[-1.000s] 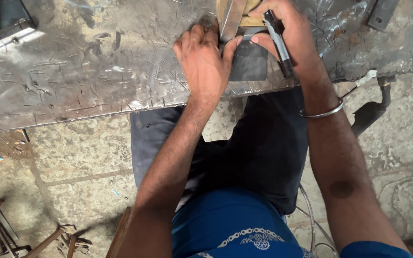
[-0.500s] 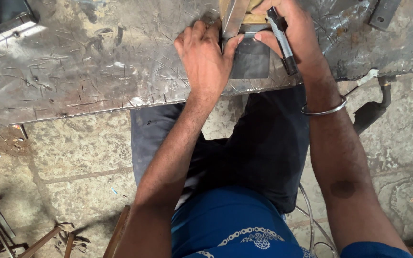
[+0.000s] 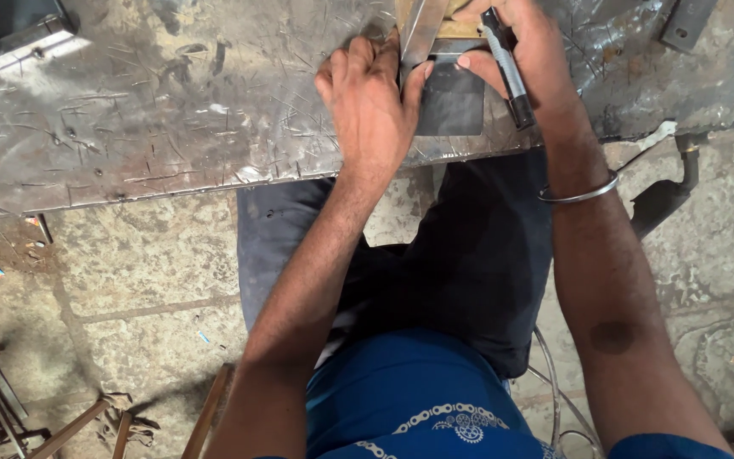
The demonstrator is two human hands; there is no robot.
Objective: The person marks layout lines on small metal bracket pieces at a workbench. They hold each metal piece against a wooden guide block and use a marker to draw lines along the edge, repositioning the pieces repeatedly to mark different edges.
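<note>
A seated person leans over a scratched steel table (image 3: 172,110), left hand (image 3: 371,106) pressed flat with fingers spread, pinning a metal straightedge (image 3: 420,34) against a small dark steel plate (image 3: 452,102) at the table's near edge. The right hand (image 3: 524,42) is clenched around a black marking tool (image 3: 507,64), thumb resting on the plate's top edge. Over the past second both hands have barely shifted and the tool stays lifted, suggesting the alignment is being held, not yet marked. A bangle (image 3: 579,191) circles the right wrist.

Scratched, dull-shiny steel bench top (image 3: 172,110), matt dark metal plate (image 3: 452,102), glossy bangle (image 3: 579,194), perhaps rough stone floor (image 3: 129,272).
</note>
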